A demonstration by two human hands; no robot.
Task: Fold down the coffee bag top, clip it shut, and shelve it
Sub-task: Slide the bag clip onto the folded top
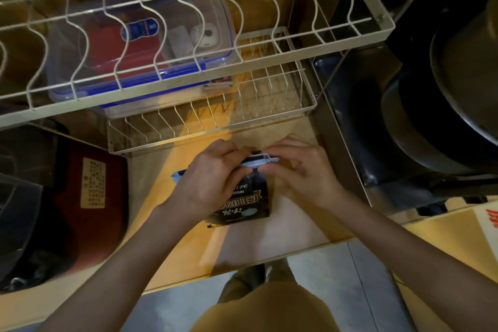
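A black coffee bag [244, 206] with pale lettering lies on the wooden counter [291, 224], its top pointing away from me. A long light-blue clip [257, 161] runs across the bag's top. Its left end [176, 176] sticks out past my left hand. My left hand [213, 178] covers the bag's upper left and grips the clip. My right hand [299, 170] pinches the clip's right end with fingers and thumb. The bag's top edge is hidden under both hands.
A two-tier white wire rack [215, 67] stands right behind the bag. On its lower tier [269, 105] sits a clear plastic box [140, 48] with a blue rim. Dark pots [444, 105] sit at right, a dark red appliance [89, 191] at left, a cardboard box [458, 229] at lower right.
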